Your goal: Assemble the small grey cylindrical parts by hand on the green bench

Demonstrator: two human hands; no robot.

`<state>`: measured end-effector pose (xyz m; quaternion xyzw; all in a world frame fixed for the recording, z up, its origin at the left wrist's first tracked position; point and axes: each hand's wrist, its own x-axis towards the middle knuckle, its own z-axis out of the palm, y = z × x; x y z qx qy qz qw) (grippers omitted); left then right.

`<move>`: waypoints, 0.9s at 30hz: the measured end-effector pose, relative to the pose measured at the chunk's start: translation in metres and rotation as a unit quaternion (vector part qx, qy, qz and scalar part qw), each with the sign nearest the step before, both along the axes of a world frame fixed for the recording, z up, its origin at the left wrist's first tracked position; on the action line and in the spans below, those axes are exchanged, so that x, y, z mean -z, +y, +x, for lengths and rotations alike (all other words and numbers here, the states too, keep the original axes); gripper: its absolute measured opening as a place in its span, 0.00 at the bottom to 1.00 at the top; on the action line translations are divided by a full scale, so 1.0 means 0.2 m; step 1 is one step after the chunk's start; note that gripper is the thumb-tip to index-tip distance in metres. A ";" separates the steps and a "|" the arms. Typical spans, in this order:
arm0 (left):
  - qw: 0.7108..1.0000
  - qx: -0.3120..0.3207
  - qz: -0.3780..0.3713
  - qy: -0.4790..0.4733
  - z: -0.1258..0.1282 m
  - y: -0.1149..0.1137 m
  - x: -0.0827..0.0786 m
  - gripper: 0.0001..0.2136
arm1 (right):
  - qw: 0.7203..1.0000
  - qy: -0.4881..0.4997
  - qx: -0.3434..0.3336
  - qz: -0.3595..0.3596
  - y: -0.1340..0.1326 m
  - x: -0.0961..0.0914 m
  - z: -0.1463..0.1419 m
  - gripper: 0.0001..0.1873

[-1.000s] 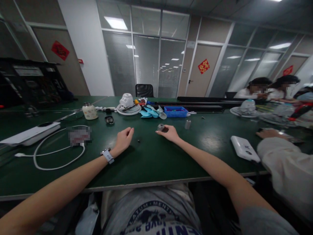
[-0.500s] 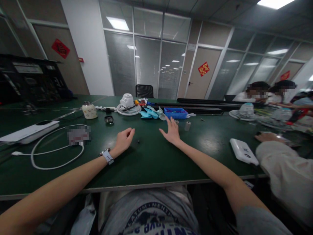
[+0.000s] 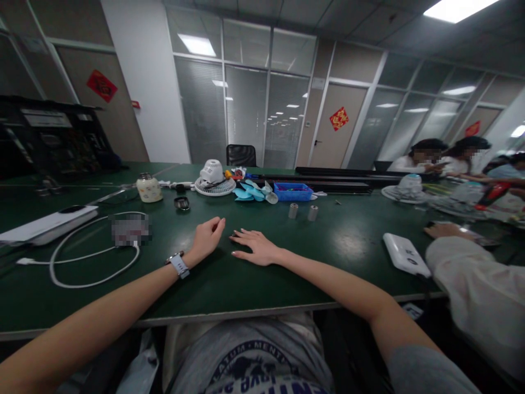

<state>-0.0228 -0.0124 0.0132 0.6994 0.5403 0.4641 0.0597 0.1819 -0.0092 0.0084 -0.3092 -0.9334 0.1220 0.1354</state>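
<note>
My left hand (image 3: 208, 236) rests on the green table with its fingers curled in. Whatever it may hold is hidden inside the fist. Just to its right, my right hand (image 3: 259, 249) lies low over the tabletop, palm down, its fingers stretched apart toward the left. A small dark piece shown there earlier is now covered by or lost at those fingertips. Beyond the right hand, two short metal cylinders (image 3: 293, 211) stand upright side by side. Light blue fan blades (image 3: 251, 191) lie farther back, beside a blue basket (image 3: 292, 191) with small parts in it.
A white fan head (image 3: 213, 174), a cream jar (image 3: 149, 189) and a dark oval object (image 3: 181, 203) stand back left. A white cable (image 3: 65, 283) loops at left. At right are a white power bank (image 3: 406, 254) and another person's sleeve (image 3: 471, 279).
My right hand has moved left and nearer me, away from the metal cylinders, which both show fully now. It has come over the small dark piece. My left hand has hardly moved.
</note>
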 end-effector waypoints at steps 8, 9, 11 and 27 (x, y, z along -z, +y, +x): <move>1.000 -0.003 -0.002 0.005 0.00 0.00 0.00 0.18 | 1.000 -0.021 -0.018 0.004 0.02 -0.01 -0.05 0.35; 1.000 -0.003 -0.002 0.005 0.00 0.00 0.00 0.18 | 1.000 -0.017 -0.021 0.007 0.02 -0.01 -0.06 0.35; 1.000 -0.004 -0.001 0.006 0.00 0.00 0.00 0.18 | 1.000 -0.007 -0.021 0.016 0.03 0.00 -0.06 0.36; 1.000 0.009 -0.007 0.002 -0.01 0.00 0.00 0.19 | 0.898 -0.013 0.360 0.255 0.47 -0.03 0.64 0.31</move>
